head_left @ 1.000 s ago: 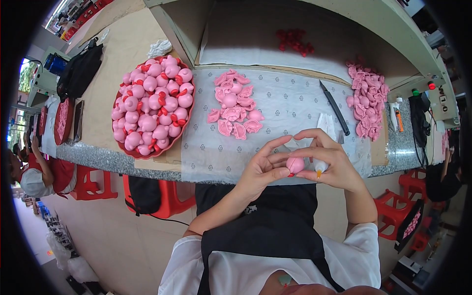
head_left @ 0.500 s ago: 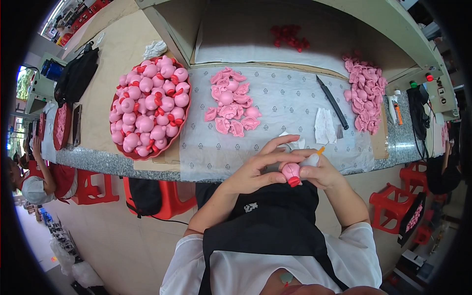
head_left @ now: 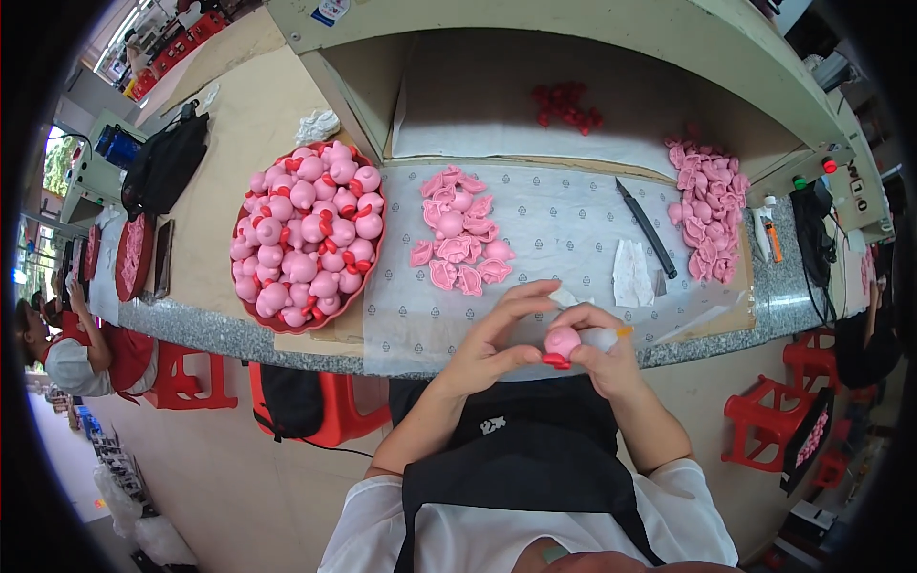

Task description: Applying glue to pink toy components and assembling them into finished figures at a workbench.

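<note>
Just past the table's front edge, both my hands hold a small pink round toy piece (head_left: 562,341) with a red part at its lower end. My left hand (head_left: 489,346) pinches its left side between thumb and fingers. My right hand (head_left: 611,365) grips its right side with the thumb. Tucked in the right hand is also a whitish, see-through dropper bottle (head_left: 602,338) with an orange-yellow tip pointing right. Some right fingers are hidden behind the bottle and the piece. Behind my hands lies a group of pink shell-like pieces and balls (head_left: 457,250) on the printed sheet.
A red basin (head_left: 374,286) at left is heaped with pink-and-red toy pieces. More pink shells (head_left: 709,205) lie at right, near a dark craft knife (head_left: 648,229) and white tissue (head_left: 631,274). Small red parts (head_left: 565,105) sit under the shelf (head_left: 573,24).
The pink piece has turned in my fingers, so its seam line no longer shows. The bottle's tip has swung from up-right to nearly level. The whole view has shifted slightly.
</note>
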### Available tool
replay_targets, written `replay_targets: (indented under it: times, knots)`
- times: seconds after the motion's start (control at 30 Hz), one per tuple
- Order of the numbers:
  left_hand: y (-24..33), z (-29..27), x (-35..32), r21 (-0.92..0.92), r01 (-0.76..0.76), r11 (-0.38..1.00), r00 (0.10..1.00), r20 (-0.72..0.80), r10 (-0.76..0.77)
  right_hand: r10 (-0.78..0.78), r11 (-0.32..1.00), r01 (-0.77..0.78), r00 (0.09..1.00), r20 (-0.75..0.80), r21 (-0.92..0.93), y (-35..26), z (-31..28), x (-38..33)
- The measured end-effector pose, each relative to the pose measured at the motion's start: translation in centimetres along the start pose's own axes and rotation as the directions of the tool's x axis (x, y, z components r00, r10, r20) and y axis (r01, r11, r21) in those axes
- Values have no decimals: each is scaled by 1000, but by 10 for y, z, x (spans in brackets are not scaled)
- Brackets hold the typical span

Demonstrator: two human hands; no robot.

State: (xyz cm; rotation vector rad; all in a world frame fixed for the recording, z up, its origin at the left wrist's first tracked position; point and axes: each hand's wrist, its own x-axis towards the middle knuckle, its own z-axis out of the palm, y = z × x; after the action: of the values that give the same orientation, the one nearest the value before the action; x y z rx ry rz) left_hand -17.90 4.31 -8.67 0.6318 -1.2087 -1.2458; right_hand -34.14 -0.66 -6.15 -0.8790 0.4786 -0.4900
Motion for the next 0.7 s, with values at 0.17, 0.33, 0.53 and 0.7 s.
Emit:
replay_targets:
  times: [0.17,0.33,0.53,0.7]
  knots:
    - [5,18,-7,-226,32,974,972,-218,-82,-684,480,530,725,79,-700,-1,10,7]
    - [1,24,-11,-536,124,835,958,-156,-242,-715,435,536,694,84,-723,5,10,3]
    - [0,38,-12,-517,102,850,926,-263,-272,-736,430,525,675,52,-734,13,4,-2]
    - [-9,43,-7,-453,42,891,915,-341,-216,-754,386,492,656,41,-780,16,-1,-3]
